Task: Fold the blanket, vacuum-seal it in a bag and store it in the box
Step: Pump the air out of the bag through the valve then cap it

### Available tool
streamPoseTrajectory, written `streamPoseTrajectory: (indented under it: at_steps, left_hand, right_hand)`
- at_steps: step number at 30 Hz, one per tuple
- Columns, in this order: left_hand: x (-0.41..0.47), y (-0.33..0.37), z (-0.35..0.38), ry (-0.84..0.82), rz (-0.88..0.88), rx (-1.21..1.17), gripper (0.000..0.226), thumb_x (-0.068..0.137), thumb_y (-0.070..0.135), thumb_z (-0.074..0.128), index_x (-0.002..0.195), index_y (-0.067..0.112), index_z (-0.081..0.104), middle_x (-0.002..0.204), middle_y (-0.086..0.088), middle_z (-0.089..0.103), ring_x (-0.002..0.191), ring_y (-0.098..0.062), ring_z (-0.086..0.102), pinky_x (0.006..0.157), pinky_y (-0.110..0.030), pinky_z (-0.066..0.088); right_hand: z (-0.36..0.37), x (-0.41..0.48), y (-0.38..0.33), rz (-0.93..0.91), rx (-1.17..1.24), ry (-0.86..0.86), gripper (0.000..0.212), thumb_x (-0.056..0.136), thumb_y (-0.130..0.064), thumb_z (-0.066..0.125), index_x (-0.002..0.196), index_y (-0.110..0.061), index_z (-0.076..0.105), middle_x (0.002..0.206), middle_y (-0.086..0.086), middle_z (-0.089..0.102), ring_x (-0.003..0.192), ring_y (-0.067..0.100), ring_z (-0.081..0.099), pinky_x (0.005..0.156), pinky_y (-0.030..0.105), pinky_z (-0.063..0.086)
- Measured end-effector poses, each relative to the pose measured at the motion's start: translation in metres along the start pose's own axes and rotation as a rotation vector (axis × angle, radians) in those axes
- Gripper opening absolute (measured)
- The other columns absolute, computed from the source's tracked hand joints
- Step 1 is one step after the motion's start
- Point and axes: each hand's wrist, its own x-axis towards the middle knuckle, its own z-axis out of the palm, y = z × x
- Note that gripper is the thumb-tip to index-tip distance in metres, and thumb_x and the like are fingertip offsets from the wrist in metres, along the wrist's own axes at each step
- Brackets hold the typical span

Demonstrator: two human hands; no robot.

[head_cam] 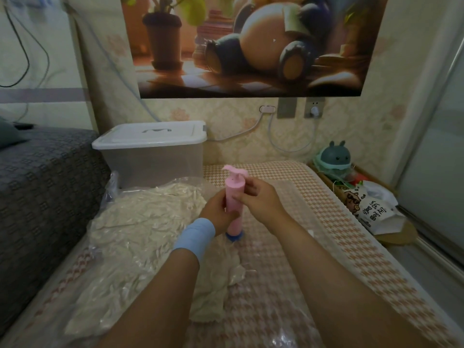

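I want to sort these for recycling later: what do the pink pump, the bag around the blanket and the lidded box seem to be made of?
The pump looks like rigid plastic: matte, evenly pink, a straight tube. The bag seems to be thin clear plastic film, glossy and wrinkled with glints. The box appears to be moulded plastic, with frosted translucent walls under an opaque white lid.

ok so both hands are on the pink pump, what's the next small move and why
Probably slide the right hand up to the handle and pull, left hand steadying: the pink pump stands upright on the blue valve, handle down, both hands on its barrel.
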Motion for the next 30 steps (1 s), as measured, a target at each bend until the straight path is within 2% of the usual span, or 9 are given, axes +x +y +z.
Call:
streamPoseTrajectory:
  at_steps: [3,7,10,13,15,18,22,25,30]
  left_hand:
    - [0.003,0.004,0.003,0.063,-0.029,0.026,0.039,0.073,0.015,0.074,0.110,0.020,0.065,0.097,0.000,0.069,0.093,-0.020,0.066,0.083,-0.038,0.055]
    - [0.004,0.007,0.004,0.058,-0.056,0.027,0.052,0.065,0.021,0.082,0.110,0.017,0.055,0.098,0.003,0.064,0.089,-0.015,0.063,0.081,-0.034,0.054]
    - [0.003,0.004,0.002,-0.053,-0.042,0.012,0.054,0.073,0.011,0.073,0.122,0.020,0.051,0.109,-0.001,0.063,0.102,-0.020,0.062,0.088,-0.041,0.054]
    - [0.003,0.005,0.000,-0.025,-0.018,0.092,0.038,0.078,0.014,0.069,0.115,0.020,0.061,0.102,0.000,0.067,0.098,-0.022,0.064,0.087,-0.039,0.053]
    - [0.003,0.009,0.000,0.033,-0.015,0.081,0.036,0.075,0.018,0.075,0.110,0.016,0.065,0.097,-0.002,0.068,0.091,-0.020,0.064,0.083,-0.035,0.053]
    - [0.003,0.012,0.002,0.059,-0.040,0.013,0.044,0.070,0.019,0.080,0.108,0.014,0.060,0.092,0.003,0.064,0.083,-0.013,0.062,0.072,-0.027,0.049]
    - [0.005,0.008,-0.001,0.000,-0.043,-0.116,0.059,0.071,0.015,0.080,0.122,0.014,0.050,0.110,-0.005,0.063,0.097,-0.018,0.063,0.079,-0.034,0.055]
    - [0.006,0.014,-0.001,-0.038,-0.005,-0.084,0.046,0.075,0.011,0.075,0.117,0.018,0.056,0.105,-0.003,0.065,0.097,-0.019,0.063,0.076,-0.029,0.054]
    - [0.002,0.045,0.024,-0.054,-0.073,-0.091,0.042,0.075,0.028,0.078,0.110,0.020,0.057,0.099,0.000,0.063,0.084,-0.018,0.065,0.066,-0.034,0.060]
  right_hand:
    - [0.005,0.000,0.001,0.028,-0.039,0.007,0.048,0.074,-0.011,0.084,0.116,-0.020,0.062,0.112,-0.003,0.068,0.105,0.011,0.065,0.084,0.026,0.056]
    - [0.011,0.000,0.004,0.038,-0.057,0.065,0.051,0.069,-0.015,0.089,0.114,-0.013,0.064,0.104,0.000,0.071,0.095,0.011,0.068,0.077,0.028,0.058]
    - [0.006,0.003,0.003,0.006,-0.107,0.009,0.049,0.078,-0.010,0.081,0.123,-0.014,0.063,0.113,-0.001,0.071,0.104,0.010,0.066,0.084,0.026,0.055]
    - [0.005,0.003,0.002,0.065,-0.044,-0.036,0.062,0.080,-0.006,0.078,0.133,-0.016,0.049,0.123,0.000,0.063,0.109,0.012,0.062,0.084,0.027,0.055]
    - [0.008,-0.002,0.000,0.114,-0.055,-0.001,0.067,0.074,-0.013,0.085,0.128,-0.017,0.045,0.116,-0.002,0.060,0.100,0.005,0.060,0.073,0.020,0.052]
    - [0.010,-0.001,0.004,0.112,-0.091,0.052,0.056,0.072,-0.020,0.088,0.117,-0.014,0.055,0.107,-0.002,0.066,0.094,0.007,0.064,0.073,0.020,0.052]
    - [0.005,0.004,0.000,0.065,-0.077,0.055,0.027,0.085,-0.016,0.076,0.110,-0.013,0.066,0.101,0.001,0.072,0.095,0.016,0.069,0.077,0.027,0.055]
    - [-0.002,0.004,-0.006,0.053,-0.095,0.004,0.015,0.093,-0.016,0.065,0.108,-0.017,0.067,0.098,-0.001,0.071,0.092,0.018,0.068,0.074,0.028,0.053]
    - [-0.056,0.008,-0.010,0.150,-0.283,0.029,0.038,0.096,-0.005,0.044,0.129,-0.012,0.064,0.126,0.008,0.066,0.096,0.014,0.059,0.077,0.022,0.046]
